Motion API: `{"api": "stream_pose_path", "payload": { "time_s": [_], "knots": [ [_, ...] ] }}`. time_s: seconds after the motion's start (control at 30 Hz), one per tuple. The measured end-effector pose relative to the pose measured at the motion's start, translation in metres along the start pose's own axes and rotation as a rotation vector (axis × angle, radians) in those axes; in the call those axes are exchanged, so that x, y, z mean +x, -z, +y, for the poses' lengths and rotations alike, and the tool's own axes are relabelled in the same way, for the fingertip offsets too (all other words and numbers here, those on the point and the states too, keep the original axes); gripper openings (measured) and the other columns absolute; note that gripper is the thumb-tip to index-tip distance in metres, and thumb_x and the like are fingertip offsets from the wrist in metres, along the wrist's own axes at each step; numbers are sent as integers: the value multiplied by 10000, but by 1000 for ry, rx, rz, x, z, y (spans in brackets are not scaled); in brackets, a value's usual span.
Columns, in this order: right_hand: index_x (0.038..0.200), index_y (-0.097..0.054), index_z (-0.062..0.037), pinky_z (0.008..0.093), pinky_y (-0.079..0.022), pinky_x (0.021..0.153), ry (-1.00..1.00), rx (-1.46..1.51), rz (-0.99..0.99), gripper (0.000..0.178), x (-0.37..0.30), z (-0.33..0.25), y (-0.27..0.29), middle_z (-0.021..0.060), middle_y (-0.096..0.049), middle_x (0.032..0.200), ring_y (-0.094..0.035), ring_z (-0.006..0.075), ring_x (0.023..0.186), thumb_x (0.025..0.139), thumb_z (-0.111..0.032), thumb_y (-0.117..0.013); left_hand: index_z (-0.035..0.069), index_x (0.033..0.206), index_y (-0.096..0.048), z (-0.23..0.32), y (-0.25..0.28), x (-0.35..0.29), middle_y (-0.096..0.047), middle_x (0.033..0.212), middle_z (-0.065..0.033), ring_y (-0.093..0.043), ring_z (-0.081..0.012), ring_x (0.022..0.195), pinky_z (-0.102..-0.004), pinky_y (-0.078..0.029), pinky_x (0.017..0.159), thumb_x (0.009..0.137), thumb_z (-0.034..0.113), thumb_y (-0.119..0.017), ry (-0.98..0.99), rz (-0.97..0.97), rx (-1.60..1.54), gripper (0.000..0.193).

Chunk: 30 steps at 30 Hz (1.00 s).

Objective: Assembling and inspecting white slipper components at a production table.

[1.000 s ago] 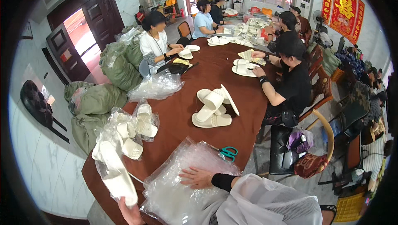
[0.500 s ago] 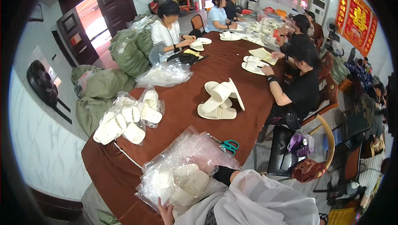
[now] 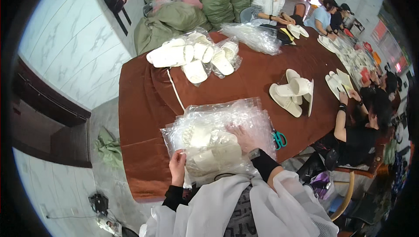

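Note:
A clear plastic bag with a pair of white slippers (image 3: pixel 217 157) in it lies in front of me, over a stack of clear plastic bags (image 3: pixel 248 110). My left hand (image 3: pixel 177 167) pinches the bag's left edge between thumb and fingers. At the right side of the slippers, my right hand (image 3: pixel 243 138) shows through the plastic, its fingers stretched out and blurred by the film. Whether it is inside the bag or under loose film, I cannot tell. Teal-handled scissors (image 3: pixel 279 140) lie right of the stack, their blades partly hidden by it.
Several bagged slippers (image 3: pixel 194 72) lie across the brown-clothed table (image 3: pixel 144 119). Loose white slippers (image 3: pixel 293 89) are piled to the right, and more plastic bags (image 3: pixel 251 36) lie beyond. Co-workers sit along both sides. Green sacks (image 3: pixel 179 18) stand behind the table.
My view has swung left and down, so the table sits further right. My right hand, hidden before, now shows through the plastic. My left hand stays at the bag's edge.

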State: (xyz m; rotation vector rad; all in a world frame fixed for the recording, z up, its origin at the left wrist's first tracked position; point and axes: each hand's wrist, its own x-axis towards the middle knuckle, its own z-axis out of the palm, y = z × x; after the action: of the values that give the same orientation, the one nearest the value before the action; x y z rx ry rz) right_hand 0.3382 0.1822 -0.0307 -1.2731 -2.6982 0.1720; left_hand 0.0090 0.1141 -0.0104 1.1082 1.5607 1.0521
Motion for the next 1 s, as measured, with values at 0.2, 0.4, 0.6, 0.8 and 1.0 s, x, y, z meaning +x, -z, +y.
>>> {"api": "stream_pose_path", "payload": {
  "time_s": [0.2, 0.4, 0.6, 0.8, 1.0],
  "knots": [
    [1399, -472, -130, 487, -168, 1174, -190, 123, 80, 624, -14, 27, -66, 128, -285, 1533, -213, 320, 1434, 819, -336, -575, 41, 1165, -599, -4, -11, 0, -605, 908, -65, -573, -111, 834, -251, -477, 683, 921, 148, -627, -39, 103, 158, 268],
    [1376, -490, -120, 477, -194, 1163, -50, 79, -18, 552, 3, 8, -2, 138, -397, 1462, -258, 338, 1414, 841, -229, -577, -7, 940, -634, -31, -15, 20, -661, 699, -94, -626, -164, 589, -314, -513, 585, 936, 224, -594, -78, 114, 212, 234],
    [1287, -569, -95, 370, -456, 978, -216, 986, 163, 401, -24, 80, -13, 137, -580, 1281, -564, 270, 1182, 887, -70, -564, 5, 904, -616, -34, -36, 24, -638, 677, -78, -611, -145, 587, -304, -481, 552, 941, 205, -585, -13, 141, 144, 206],
    [972, -681, -46, 344, -535, 724, -591, 911, 508, 161, -2, 35, 112, 120, -705, 929, -677, 306, 809, 920, -172, -596, 3, 906, -618, -52, -27, 25, -634, 694, -72, -597, -117, 599, -282, -470, 541, 968, 214, -550, 6, 149, -60, 230],
    [1039, -645, -76, 400, -489, 781, -463, 322, 692, 276, 42, -8, 80, 135, -675, 927, -620, 309, 889, 887, -306, -656, 3, 921, -649, -32, -32, 20, -615, 688, -36, -574, -98, 591, -267, -459, 529, 978, 238, -539, 12, 130, -22, 266]
  ]
}}
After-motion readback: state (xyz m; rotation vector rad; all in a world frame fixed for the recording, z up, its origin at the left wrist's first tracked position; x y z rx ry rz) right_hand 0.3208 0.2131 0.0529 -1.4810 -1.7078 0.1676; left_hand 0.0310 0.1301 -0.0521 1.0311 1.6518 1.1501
